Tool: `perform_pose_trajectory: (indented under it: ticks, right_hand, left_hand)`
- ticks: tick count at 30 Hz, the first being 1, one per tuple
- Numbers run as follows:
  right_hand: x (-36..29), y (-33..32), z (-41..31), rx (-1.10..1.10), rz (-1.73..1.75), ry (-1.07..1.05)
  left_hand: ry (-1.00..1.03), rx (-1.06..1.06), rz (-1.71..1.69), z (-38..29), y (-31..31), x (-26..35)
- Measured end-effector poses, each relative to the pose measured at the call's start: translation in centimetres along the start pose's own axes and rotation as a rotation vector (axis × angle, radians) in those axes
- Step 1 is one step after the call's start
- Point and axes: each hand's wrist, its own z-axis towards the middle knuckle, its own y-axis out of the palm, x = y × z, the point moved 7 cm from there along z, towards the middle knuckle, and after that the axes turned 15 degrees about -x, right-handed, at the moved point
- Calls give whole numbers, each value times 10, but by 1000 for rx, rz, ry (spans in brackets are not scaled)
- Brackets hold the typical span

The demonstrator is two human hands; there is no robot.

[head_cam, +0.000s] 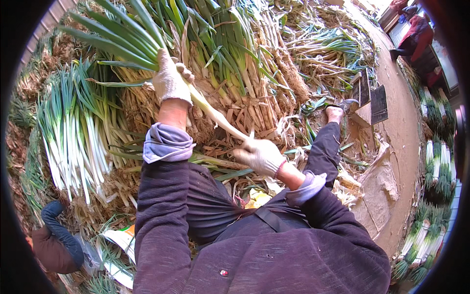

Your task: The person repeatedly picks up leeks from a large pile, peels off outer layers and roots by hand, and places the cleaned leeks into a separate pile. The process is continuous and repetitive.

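A long green onion (211, 110) lies diagonally across the view, its green leaves fanned out at the upper left. My left hand (172, 77), in a pale knitted glove, is closed around it where the leaves meet the stalk. At the pale lower end of the stalk is my right hand (259, 154), gloved too and slightly blurred, with its fingers at the root end; whether they grip it is unclear. Beyond both hands lies a heap of untrimmed green onions (235, 73) with dry outer leaves and roots. Cleaned white-stalked green onions (73, 139) lie to the left.
Loose dry leaves (235, 125) cover the ground before me. A wooden box-like object (363, 106) stands by my foot at the right. One person (58, 239) is at the lower left, another (415, 33) at the upper right. Bundled green onions (437, 165) line the right side.
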Motion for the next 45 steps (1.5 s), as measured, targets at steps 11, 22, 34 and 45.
perform_pose_trajectory:
  ticks: [11, 22, 34, 45]
  right_hand:
    - [-92, -37, 45, 689, -112, -341]
    - [-51, -37, 25, 308, 824, -332]
    - [-72, -55, 20, 742, -1, -554]
    - [-48, -61, 42, 577, 138, -484]
  left_hand:
    - [-146, 19, -81, -18, 11, -17]
    - [-67, 154, -114, 8, -12, -3]
    - [-85, 145, -53, 2, -9, -4]
    - [-119, 145, -105, 7, -9, -12]
